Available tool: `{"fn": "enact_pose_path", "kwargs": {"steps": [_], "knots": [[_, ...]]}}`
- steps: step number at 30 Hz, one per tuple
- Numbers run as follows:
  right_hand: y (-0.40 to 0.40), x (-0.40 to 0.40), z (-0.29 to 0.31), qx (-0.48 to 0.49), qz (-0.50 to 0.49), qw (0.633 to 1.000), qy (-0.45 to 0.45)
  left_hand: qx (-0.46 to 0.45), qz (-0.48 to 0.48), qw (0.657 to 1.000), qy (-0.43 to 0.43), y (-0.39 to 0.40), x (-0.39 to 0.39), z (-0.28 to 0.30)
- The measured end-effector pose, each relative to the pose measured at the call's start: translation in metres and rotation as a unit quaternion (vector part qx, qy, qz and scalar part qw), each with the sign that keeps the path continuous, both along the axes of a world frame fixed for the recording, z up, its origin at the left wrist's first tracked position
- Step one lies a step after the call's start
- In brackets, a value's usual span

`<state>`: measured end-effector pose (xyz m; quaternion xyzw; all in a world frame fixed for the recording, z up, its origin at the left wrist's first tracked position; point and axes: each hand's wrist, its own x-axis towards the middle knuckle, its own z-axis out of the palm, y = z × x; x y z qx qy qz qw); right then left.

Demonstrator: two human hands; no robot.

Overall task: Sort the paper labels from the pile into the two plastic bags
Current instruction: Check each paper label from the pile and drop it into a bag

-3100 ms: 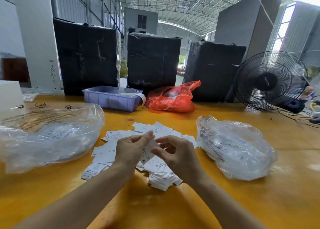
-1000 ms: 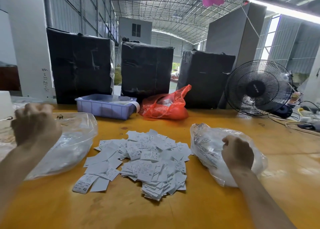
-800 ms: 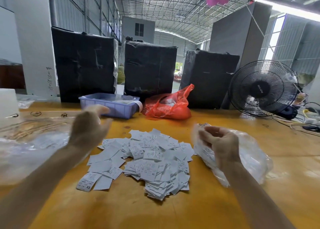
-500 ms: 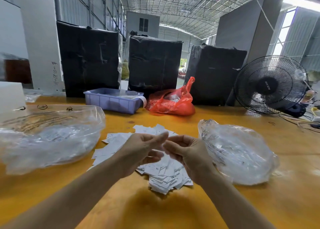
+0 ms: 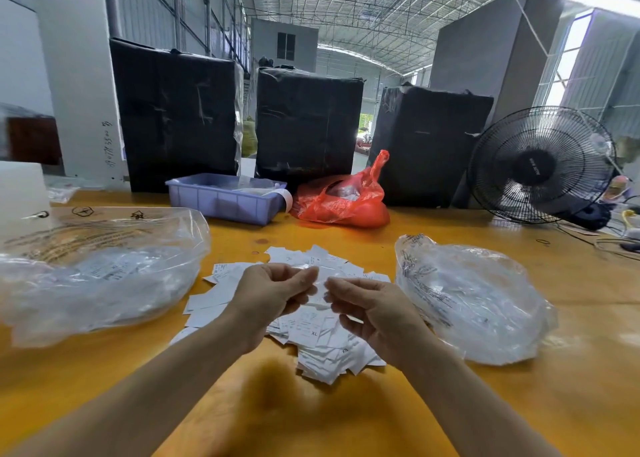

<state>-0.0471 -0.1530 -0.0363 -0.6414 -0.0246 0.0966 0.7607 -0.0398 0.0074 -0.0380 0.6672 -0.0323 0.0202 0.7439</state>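
Observation:
A pile of white paper labels [image 5: 322, 349] lies on the yellow table [image 5: 311, 418], some printed XL or XS. Left of it sits a clear plastic bag [image 5: 104, 276] with labels inside, and a second clear bag [image 5: 467, 300] holding labels sits to the right. My left hand [image 5: 273, 297] and my right hand [image 5: 374, 314] hover close together just above the pile, fingers curled. Their fingertips meet on a blurred white label [image 5: 318, 292] between them. The hands hide the middle of the pile.
At the back stand a blue plastic tray [image 5: 221, 200] and a red plastic bag [image 5: 343, 203], with three black wrapped bundles [image 5: 176, 110] behind them. A black fan [image 5: 540, 165] and cables occupy the far right. A white box [image 5: 20, 193] stands far left.
A second ago each hand was out at its own bag. Both have since swung back to the middle over the pile and now pinch a label between them.

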Motion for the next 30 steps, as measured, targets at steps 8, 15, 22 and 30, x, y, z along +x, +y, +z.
{"fn": "enact_pose_path", "kwargs": {"steps": [8,15,22,30], "knots": [[-0.001,-0.004,0.0,-0.083,0.024,0.994,-0.068,0.035,-0.05,0.998,0.016,0.004,0.0,0.001],[0.005,-0.002,-0.006,-0.173,0.042,0.972,-0.152,0.169,-0.13,0.977,-0.026,0.016,0.001,0.006],[0.004,0.005,-0.016,-0.278,-0.029,0.93,-0.238,0.141,-0.02,0.99,-0.014,0.024,0.014,-0.003],[0.027,0.022,-0.039,-0.602,-0.041,0.756,-0.256,0.076,0.06,0.995,-0.006,0.03,0.021,-0.01]]}}
